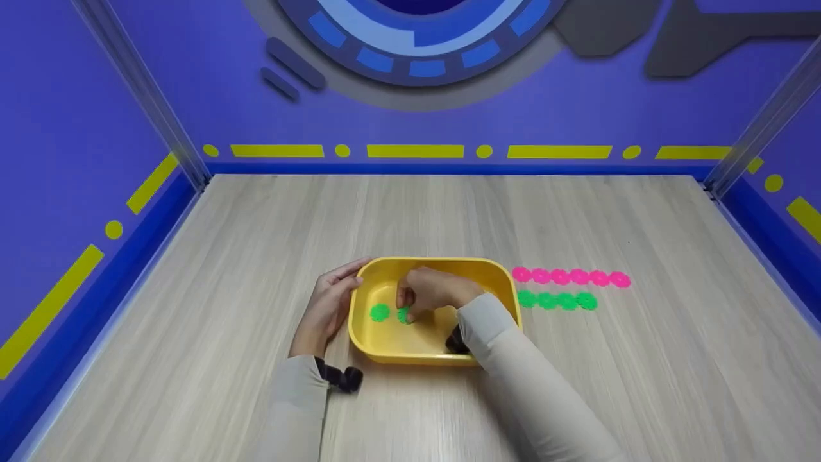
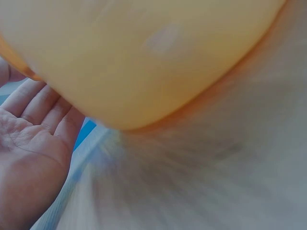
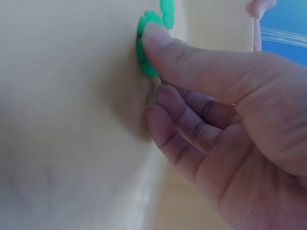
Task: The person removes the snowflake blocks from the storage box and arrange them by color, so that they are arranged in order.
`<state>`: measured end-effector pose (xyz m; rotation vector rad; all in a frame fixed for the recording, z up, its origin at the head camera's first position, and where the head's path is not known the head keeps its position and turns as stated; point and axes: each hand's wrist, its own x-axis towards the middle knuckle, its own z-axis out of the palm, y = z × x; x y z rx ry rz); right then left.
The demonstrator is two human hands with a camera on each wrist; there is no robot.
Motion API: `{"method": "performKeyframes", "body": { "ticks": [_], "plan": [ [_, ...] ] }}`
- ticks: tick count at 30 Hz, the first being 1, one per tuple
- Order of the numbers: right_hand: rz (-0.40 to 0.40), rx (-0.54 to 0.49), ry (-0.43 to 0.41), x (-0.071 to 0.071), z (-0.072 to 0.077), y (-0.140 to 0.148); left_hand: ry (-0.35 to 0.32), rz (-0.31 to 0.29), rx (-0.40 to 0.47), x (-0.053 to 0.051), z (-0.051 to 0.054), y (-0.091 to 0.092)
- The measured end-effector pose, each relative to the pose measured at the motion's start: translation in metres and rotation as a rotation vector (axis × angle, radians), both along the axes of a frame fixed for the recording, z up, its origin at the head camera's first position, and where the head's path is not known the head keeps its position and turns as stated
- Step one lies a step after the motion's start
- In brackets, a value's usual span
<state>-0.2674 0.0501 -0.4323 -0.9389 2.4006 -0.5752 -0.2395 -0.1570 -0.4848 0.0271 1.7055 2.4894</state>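
A yellow plastic tub [image 1: 436, 359] stands on the table. My left hand [image 1: 327, 307] holds its left side, with the thumb over the rim and the fingers along the outer wall; the left wrist view shows this palm [image 2: 33, 153] beside the tub. Inside the tub, my right hand [image 1: 436, 289] pinches a green flower-shaped disc [image 1: 403, 315] between thumb and fingers. The right wrist view shows this green disc [image 3: 147, 45] on edge, close to the tub's floor. Another green disc [image 1: 380, 312] lies to its left in the tub.
Right of the tub, several pink flower-shaped discs [image 1: 571, 276] lie in a row. A shorter row of green discs [image 1: 558, 300] lies nearer me, its left end at the tub's wall. Blue panels [image 1: 423, 128] border the wooden table [image 1: 295, 218] at the back and sides.
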Motion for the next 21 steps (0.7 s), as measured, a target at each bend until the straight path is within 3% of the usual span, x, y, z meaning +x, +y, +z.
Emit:
{"method": "performKeyframes", "body": {
  "ticks": [13,21],
  "plan": [
    [-0.004,-0.006,-0.002,-0.0019,0.0006,0.0029,-0.018,0.002,-0.031,0.0006,0.0017,-0.0004],
    [0.067,-0.083,0.016,-0.0025,0.0053,0.0089,-0.007,0.001,-0.006,-0.0003,-0.0007,-0.0007]
  ]
}}
